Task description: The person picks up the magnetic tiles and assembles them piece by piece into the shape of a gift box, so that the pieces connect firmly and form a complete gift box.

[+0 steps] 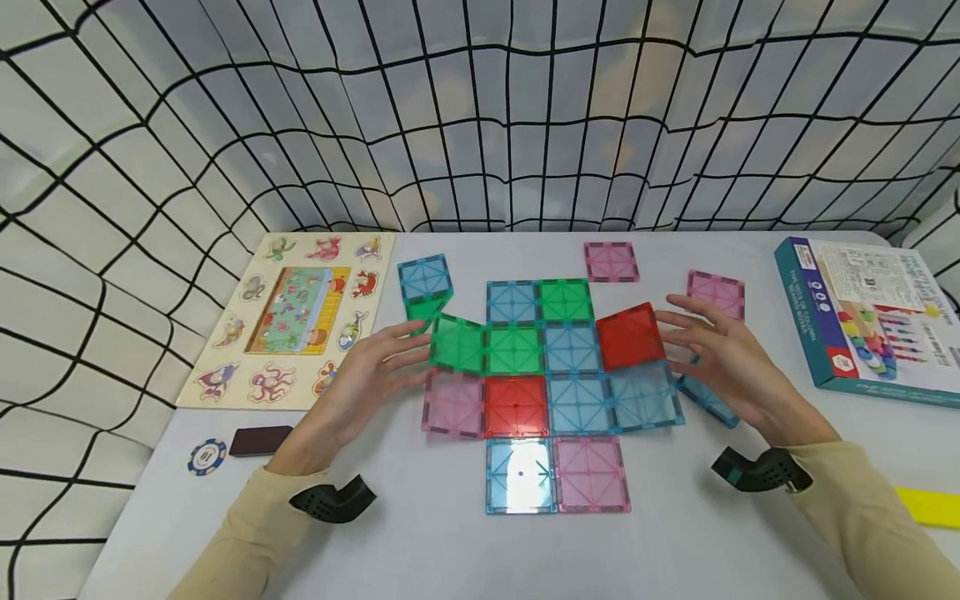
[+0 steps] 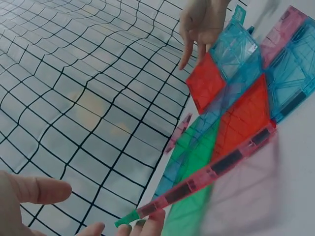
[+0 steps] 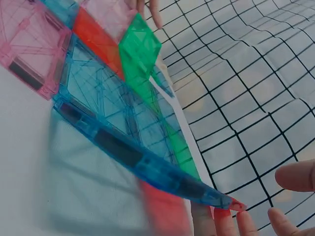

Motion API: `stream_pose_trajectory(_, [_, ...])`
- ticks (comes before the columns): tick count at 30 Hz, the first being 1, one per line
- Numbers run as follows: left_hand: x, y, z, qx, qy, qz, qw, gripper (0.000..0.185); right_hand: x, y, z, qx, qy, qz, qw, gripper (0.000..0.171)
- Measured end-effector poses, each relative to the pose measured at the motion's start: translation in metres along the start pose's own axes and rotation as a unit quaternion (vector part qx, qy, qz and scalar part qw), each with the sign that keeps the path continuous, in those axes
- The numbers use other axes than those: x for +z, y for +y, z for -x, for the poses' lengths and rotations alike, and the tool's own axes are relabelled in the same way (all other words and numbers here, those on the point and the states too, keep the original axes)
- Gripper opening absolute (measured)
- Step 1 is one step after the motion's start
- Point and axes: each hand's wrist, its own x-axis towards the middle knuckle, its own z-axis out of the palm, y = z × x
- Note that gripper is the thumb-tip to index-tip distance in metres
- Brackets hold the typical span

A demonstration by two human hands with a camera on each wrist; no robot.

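Now both hands spread-fingered, left hand (image 1: 358, 379) lifting green tile (image 1: 457, 343), right hand (image 1: 723, 360) lifting red tile (image 1: 630, 336)

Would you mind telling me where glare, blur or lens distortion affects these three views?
Head view: a bright glare patch sits on the near blue tile, and the grid backdrop bows, suggesting wide-angle distortion. Left wrist view: the pink tile nearest the lens is soft, while the red tile is sharper. Right wrist view: the blue tile edge and its shadow below are blurred.
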Motion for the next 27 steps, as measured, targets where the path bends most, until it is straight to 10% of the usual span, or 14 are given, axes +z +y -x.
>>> stream_pose_trajectory(12, [0.02, -0.009, -0.016, 0.012, -0.077, -0.052, 0.9956, 0.059, 0.031, -0.006, 0.006, -0.019, -0.035, 0.106, 0.994, 0.061])
stream_pose_trajectory(27, [0.037, -0.019, -0.026, -0.001, -0.068, -0.07, 0.9952, 0.066, 0.037, 0.001, 0.009, -0.024, -0.08, 0.136, 0.987, 0.059])
